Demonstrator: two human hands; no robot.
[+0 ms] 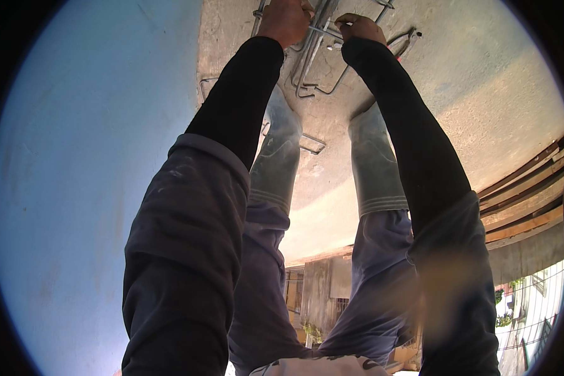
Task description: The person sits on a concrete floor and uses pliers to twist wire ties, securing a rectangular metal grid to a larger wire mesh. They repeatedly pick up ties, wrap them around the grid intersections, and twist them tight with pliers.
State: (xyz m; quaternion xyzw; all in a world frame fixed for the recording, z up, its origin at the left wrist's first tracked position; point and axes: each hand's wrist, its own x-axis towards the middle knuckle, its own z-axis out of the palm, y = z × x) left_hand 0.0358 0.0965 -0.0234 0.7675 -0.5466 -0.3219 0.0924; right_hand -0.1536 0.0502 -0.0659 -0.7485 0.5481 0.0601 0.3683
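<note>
A big blue wall (75, 188) stands on the person's left, and a grey concrete floor (470, 94) spreads out under them. Wooden planks (526, 200) lie off to the right. The person bends far down in tall grey rubber boots (276, 156). Between the feet lie bent steel bars (316, 59). The left hand (286, 19) is closed tight around one bar. The right hand (359, 26) pinches something small on the bars; I cannot tell what. A loose bar could slip and jab a finger, or the person could tip forward.
</note>
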